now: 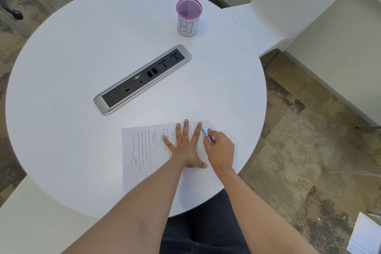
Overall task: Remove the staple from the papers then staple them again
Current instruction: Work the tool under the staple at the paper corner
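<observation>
At the surface's [61,68] near edge, I press the papers [144,150] flat with my spread left hand [183,146]; my right hand [219,150] grips a small metal tool [208,136] at their far-right corner. Staple status: I cannot tell.

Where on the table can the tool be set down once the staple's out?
Bare table lies left of the power strip and between it and the papers. Right of the mesh cup is free too. Both hands, left hand and right hand, crowd the papers' right end.
</observation>
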Tool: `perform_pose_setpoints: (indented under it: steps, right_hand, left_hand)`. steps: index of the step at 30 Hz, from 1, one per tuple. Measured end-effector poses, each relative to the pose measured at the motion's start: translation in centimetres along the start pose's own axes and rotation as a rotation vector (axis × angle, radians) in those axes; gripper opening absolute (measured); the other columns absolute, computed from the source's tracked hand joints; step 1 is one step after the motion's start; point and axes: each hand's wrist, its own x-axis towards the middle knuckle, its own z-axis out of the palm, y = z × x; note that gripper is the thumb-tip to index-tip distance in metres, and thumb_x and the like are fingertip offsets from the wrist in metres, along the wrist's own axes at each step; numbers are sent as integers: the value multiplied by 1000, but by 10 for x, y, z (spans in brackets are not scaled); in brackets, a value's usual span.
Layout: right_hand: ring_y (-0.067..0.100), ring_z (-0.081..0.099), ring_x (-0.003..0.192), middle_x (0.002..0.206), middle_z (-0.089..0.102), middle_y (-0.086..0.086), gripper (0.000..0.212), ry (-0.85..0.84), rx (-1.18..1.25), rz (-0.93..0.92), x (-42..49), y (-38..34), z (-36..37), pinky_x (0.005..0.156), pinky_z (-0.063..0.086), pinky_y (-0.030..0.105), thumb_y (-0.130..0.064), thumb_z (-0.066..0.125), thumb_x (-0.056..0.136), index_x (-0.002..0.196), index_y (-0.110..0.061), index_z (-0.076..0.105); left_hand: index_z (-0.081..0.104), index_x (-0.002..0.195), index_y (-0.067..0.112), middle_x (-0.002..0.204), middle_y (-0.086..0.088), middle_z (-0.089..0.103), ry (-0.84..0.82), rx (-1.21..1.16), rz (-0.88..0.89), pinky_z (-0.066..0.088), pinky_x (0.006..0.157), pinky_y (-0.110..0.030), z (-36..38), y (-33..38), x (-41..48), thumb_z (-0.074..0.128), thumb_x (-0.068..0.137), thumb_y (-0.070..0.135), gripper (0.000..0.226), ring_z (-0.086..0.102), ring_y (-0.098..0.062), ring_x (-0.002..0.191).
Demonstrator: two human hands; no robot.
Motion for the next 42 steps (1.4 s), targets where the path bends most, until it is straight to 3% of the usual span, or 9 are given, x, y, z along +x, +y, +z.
perform_pose_setpoints:
  steps: [5, 11, 14, 17, 23, 29, 35, 39, 42]
  right_hand:
    - [27, 55, 63, 72, 64, 9, 22, -47, -145, -153, 4, 1, -4, 53, 44, 36, -10, 59, 92, 112, -8, 70]
    - [28, 56, 62, 73, 66, 7, 26, -36, -215, -287, 18, 1, -10, 48, 46, 36, -3, 68, 85, 110, -8, 71]
    - [25, 61, 68, 81, 70, 6, 23, 52, -67, -167, 17, 7, -12, 59, 51, 35, -8, 69, 86, 109, -7, 71]
    - [21, 61, 65, 75, 68, 4, 18, 133, 19, -56, 9, 16, -14, 59, 53, 36, -10, 70, 85, 103, -8, 72]
    - [17, 61, 65, 77, 69, 2, 20, 12, 11, -41, -7, 18, -4, 60, 54, 34, -15, 69, 86, 106, -12, 73]
    - [16, 59, 64, 77, 68, 0, 22, -8, -2, -43, 0, 8, -2, 60, 52, 30, -17, 67, 88, 109, -15, 72]
    - [18, 58, 63, 73, 66, 1, 12, -35, -63, -43, 8, 4, -2, 57, 44, 28, -14, 64, 88, 98, -12, 71]
    - [11, 60, 67, 77, 69, -3, 12, -18, 59, 116, 8, -4, 4, 65, 43, 25, -24, 64, 90, 95, -15, 70]
    - [4, 61, 53, 60, 66, -5, 17, 108, 279, 309, 4, -7, 6, 57, 48, 19, -34, 62, 92, 96, -19, 69]
  left_hand:
    - [-49, 129, 49, 125, 7, -69, -8, 3, -4, -26, 94, -73, -1, 1, -2, 79, 61, 66, 146, -63, -23, 115]
    - [-52, 126, 49, 127, 7, -69, -13, 10, -12, -35, 83, -67, -3, 0, -3, 79, 61, 65, 147, -64, -22, 113]
    - [-51, 126, 50, 127, 8, -69, -1, 18, -8, -39, 76, -64, -3, 0, -3, 80, 60, 64, 148, -65, -20, 111]
    - [-51, 126, 50, 128, 8, -68, 2, 14, -11, -40, 76, -63, -3, 0, -4, 81, 59, 64, 149, -65, -20, 112]
    - [-52, 126, 50, 127, 8, -69, 2, 17, -8, -40, 74, -63, -4, 0, -5, 80, 58, 65, 149, -66, -20, 110]
    - [-52, 125, 49, 126, 6, -68, 1, 7, 3, -35, 84, -66, -5, 1, -7, 79, 61, 65, 147, -64, -22, 113]
    - [-52, 125, 49, 126, 6, -69, 1, 1, -1, -30, 90, -71, -4, 1, -4, 79, 61, 66, 146, -65, -23, 112]
    - [-53, 124, 50, 126, 6, -69, 20, -6, -14, -37, 80, -67, -3, 2, -3, 78, 59, 68, 147, -68, -21, 108]
    - [-52, 124, 51, 126, 7, -69, 22, -8, -25, -40, 75, -64, -3, 2, -2, 79, 57, 69, 149, -68, -20, 109]
